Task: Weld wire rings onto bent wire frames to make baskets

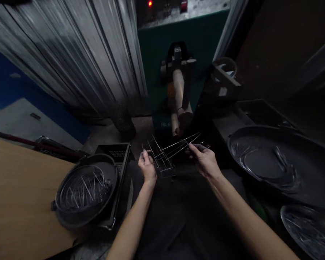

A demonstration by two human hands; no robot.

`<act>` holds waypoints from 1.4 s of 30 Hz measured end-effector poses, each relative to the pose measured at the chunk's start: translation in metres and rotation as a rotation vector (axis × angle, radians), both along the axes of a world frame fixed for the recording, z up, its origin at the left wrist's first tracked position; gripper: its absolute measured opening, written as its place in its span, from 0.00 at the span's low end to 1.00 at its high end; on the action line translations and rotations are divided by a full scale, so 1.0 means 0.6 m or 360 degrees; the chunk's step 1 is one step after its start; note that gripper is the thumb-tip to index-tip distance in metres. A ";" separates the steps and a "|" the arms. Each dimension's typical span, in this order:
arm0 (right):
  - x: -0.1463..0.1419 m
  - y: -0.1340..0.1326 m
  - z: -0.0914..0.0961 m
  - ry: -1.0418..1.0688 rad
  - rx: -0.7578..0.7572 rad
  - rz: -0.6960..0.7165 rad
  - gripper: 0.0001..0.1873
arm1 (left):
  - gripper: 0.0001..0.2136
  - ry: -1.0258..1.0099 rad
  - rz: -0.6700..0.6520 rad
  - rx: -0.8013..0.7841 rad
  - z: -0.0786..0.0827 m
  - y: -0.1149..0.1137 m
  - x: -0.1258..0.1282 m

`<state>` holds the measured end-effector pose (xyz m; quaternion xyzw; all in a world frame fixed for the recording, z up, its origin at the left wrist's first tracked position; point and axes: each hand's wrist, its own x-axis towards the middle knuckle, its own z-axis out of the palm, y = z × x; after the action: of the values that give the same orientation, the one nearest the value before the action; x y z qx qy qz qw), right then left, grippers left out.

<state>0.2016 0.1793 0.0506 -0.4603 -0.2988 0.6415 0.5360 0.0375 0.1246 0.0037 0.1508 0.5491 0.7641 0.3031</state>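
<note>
A thin metal wire rack (162, 153) is held between my two hands, just below the rods of a green machine. My left hand (147, 165) is closed on its left side, thumb up. At the right, my right hand (204, 158) pinches the pointed, looped end of the wire. Crossing wires form a small grid near the left hand. Right above the rack are the machine's thick rods (182, 97), one over the other; the rack appears close to the lower tip, but I cannot tell if they touch.
Left, a round black basin (112, 195) holds wire pieces and stands on a dark crate (126, 155). Right, a wide dark tray (314, 173) carries wire rings, with a smaller bowl of metal pieces (308, 231) below. The green machine body (151, 54) has a lit red lamp (150, 3).
</note>
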 end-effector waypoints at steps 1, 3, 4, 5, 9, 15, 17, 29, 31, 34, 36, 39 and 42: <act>-0.005 0.001 0.000 0.0032 -0.0019 0.0008 0.26 | 0.20 0.0013 0.0008 -0.0016 -0.002 0.002 -0.003; -0.010 0.002 0.000 0.0066 -0.0064 0.0019 0.26 | 0.20 0.0026 0.0023 -0.0028 -0.005 0.006 -0.007; -0.012 0.002 -0.001 0.0075 -0.0087 0.0023 0.26 | 0.20 0.0024 0.0025 -0.0029 -0.006 0.008 -0.007; -0.013 0.003 0.000 0.0083 -0.0109 0.0023 0.25 | 0.20 0.0016 0.0026 -0.0029 -0.006 0.010 -0.008; -0.019 0.003 0.003 0.0095 -0.0181 0.0012 0.23 | 0.20 -0.0029 0.0005 -0.0029 -0.004 0.014 -0.006; -0.029 0.003 0.008 0.0084 -0.0220 -0.0041 0.19 | 0.18 -0.0074 0.0013 -0.0047 0.001 0.021 -0.004; -0.031 0.005 0.009 0.0057 -0.0194 -0.0054 0.17 | 0.18 -0.0072 0.0009 -0.0042 0.003 0.024 -0.005; -0.044 0.017 0.023 0.0196 -0.0334 -0.0148 0.14 | 0.18 -0.0151 -0.0080 -0.0104 0.034 0.022 -0.012; -0.042 0.015 0.023 0.0206 -0.0336 -0.0108 0.14 | 0.18 -0.0213 -0.0125 -0.0098 0.039 0.021 -0.011; -0.033 0.006 0.020 0.0169 -0.0324 -0.0066 0.15 | 0.17 -0.0245 -0.0120 -0.0073 0.038 0.025 -0.012; -0.026 0.000 0.019 0.0103 -0.0336 -0.0086 0.15 | 0.17 -0.0251 -0.0098 -0.0058 0.034 0.032 -0.015; -0.015 -0.004 0.020 0.0069 -0.0392 -0.0160 0.15 | 0.17 -0.0247 -0.0070 -0.0013 0.028 0.046 -0.023; -0.011 -0.006 0.023 0.0054 -0.0355 -0.0163 0.17 | 0.16 -0.0206 -0.0053 0.0008 0.029 0.056 -0.033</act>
<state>0.1948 0.1755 0.0642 -0.5209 -0.1925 0.6502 0.5185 0.0175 0.1580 0.0209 0.1110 0.5237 0.7685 0.3504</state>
